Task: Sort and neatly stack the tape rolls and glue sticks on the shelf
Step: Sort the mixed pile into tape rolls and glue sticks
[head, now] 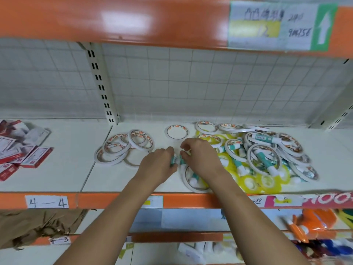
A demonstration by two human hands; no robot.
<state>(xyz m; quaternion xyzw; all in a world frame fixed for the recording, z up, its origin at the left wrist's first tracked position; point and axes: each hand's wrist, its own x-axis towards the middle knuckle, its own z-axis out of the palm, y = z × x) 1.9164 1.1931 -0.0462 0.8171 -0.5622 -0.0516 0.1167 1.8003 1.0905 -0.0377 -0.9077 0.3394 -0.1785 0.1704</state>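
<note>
Both forearms cross the orange shelf edge (pixel 181 200), the right one passing over a tape roll (pixel 185 179) lying near the brink, which a dragged wrist could sweep off. Just beyond, the left hand (pixel 159 162) and right hand (pixel 200 156) each curl around teal glue sticks (pixel 174 161) at mid-shelf. These are round and likely to roll if released loosely, and farther right the mixed heap (pixel 267 155) could slide.
</note>
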